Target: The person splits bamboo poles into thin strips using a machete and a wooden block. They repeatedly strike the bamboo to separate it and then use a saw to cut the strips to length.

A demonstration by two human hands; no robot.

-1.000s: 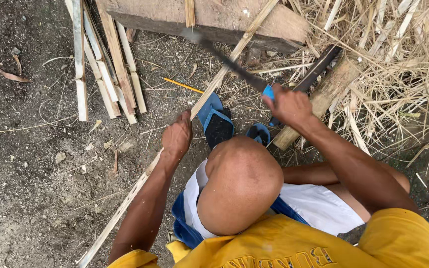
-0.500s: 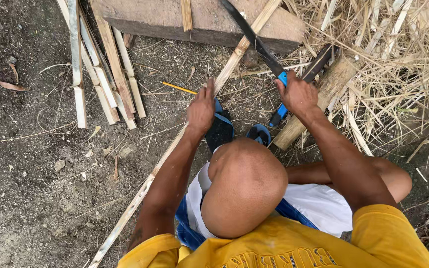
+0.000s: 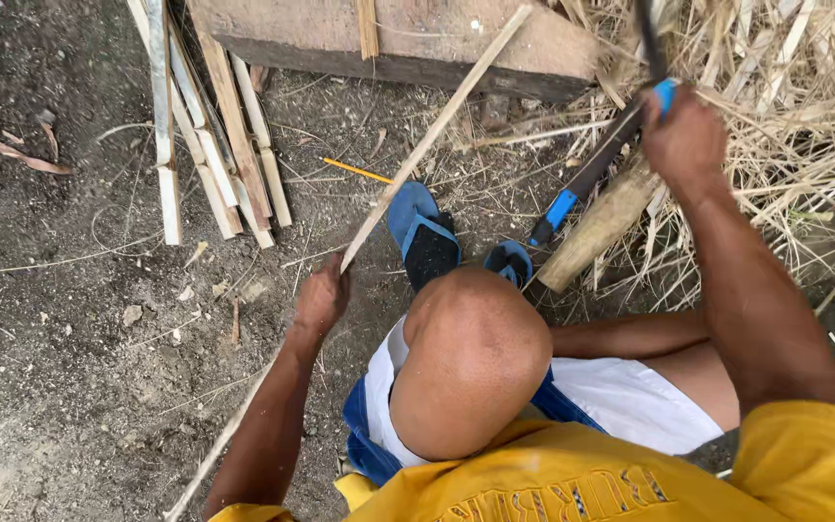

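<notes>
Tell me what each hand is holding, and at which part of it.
The left hand holds a long thin bamboo strip near its middle. The right hand holds a dark-bladed knife by its blue handle, raised above the dry straw.

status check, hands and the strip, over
Left hand grips long bamboo strip, tip on wood block. Right hand raised, gripping blue-handled blade. Nothing blocking.

A long, pale bamboo strip (image 3: 437,126) is slanting across the dirt, its upper end leaning on a thick wooden block (image 3: 398,39). A dark-bladed knife with a blue handle (image 3: 657,68) is standing raised at the upper right, nearly upright.
</notes>
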